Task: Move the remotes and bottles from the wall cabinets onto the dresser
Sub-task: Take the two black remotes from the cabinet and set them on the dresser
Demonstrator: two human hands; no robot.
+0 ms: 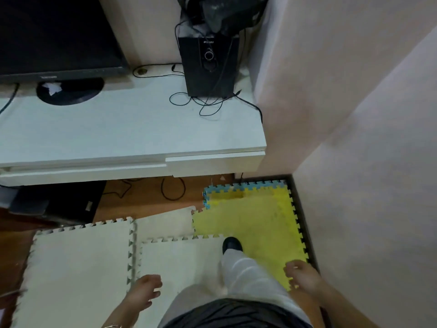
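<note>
The white dresser (132, 133) runs across the upper left, its top bare in the front part. My left hand (144, 292) hangs low at the bottom centre-left, fingers loosely curled, holding nothing. Over the yellow mat, at the bottom right, my right hand (302, 275) is also empty with loosely curled fingers. No remotes or bottles are in view. The pale surface on the right (354, 102) looks like a tall cabinet side or wall; I cannot tell which.
A black monitor (54, 36) and its round base stand at the dresser's back left. A black speaker (209, 65) with tangled cables sits at the back right. Foam puzzle mats, white (80, 268) and yellow (255, 223), cover the floor. My leg and dark shoe (232, 243) step forward.
</note>
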